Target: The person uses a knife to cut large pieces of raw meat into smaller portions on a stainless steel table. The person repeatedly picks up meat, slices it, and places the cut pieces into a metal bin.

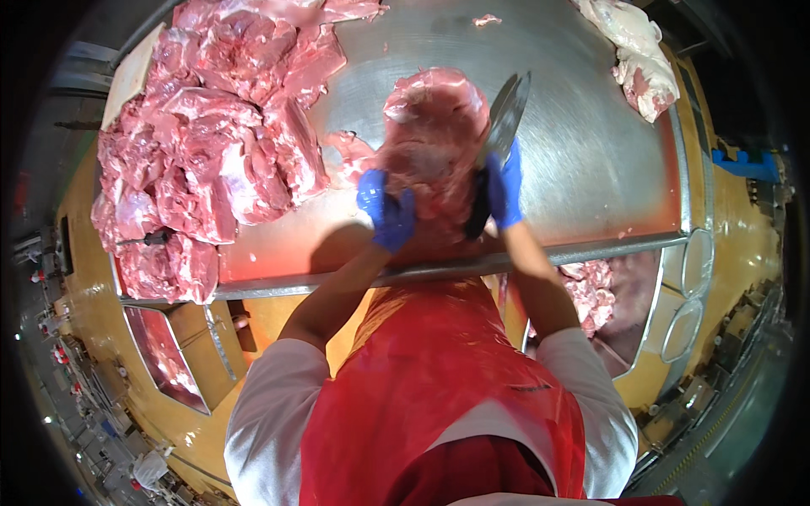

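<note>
A large slab of raw pink meat [434,126] lies on the steel table in front of me. My left hand [388,211], in a blue glove, is closed at its near left edge, the fingers partly smeared by motion. On the slab's right side, my right hand [506,187], also gloved in blue, grips a knife [511,105] by its black handle. The broad blade points away from me and slightly right, along the meat's right edge. A smaller scrap of meat [350,156] touches the slab on the left.
Raw meat cuts [202,143] are heaped on the table's left, with a dark thin tool [152,239] on them. A paler, fatty piece [645,72] sits at far right. Below the raised front edge [548,255] stand a left metal bin [169,363] and a right bin holding meat pieces [588,295].
</note>
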Available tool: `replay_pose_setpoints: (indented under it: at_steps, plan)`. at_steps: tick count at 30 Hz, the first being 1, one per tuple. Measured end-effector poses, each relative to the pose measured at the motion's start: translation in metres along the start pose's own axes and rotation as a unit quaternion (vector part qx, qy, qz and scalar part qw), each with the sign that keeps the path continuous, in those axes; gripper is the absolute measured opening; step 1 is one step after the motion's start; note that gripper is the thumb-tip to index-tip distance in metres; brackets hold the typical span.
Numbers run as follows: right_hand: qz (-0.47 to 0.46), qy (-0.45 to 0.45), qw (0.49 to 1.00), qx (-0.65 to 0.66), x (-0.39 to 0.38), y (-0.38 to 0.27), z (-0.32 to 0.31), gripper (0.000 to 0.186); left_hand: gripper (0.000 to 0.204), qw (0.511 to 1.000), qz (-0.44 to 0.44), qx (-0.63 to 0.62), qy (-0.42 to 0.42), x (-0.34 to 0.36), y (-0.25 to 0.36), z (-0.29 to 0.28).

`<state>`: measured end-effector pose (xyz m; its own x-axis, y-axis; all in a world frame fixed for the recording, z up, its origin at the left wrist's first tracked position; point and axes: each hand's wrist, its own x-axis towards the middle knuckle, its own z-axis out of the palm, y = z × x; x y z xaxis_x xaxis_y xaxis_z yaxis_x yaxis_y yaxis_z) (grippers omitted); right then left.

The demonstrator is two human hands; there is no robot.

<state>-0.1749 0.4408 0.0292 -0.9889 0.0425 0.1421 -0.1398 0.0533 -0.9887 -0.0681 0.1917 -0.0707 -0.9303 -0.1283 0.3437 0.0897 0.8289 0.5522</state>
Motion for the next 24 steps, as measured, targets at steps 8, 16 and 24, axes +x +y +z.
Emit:
replay_pose_setpoints:
  at_steps: [8,16,24]
  plan:
    - [-0.079,-0.005,0.972,-0.220,0.141,-0.004,-0.114,0.061,0.060,0.983,0.148,0.068,-0.089,0.090,0.106,-0.025]
    - [-0.076,-0.175,0.942,-0.277,-0.008,-0.088,-0.060,0.064,0.044,0.969,0.218,-0.058,-0.100,0.095,0.079,-0.025]
    - [0.001,-0.263,0.890,-0.371,-0.049,-0.051,-0.019,0.071,0.036,0.975,0.189,-0.064,-0.102,0.082,0.071,-0.017]
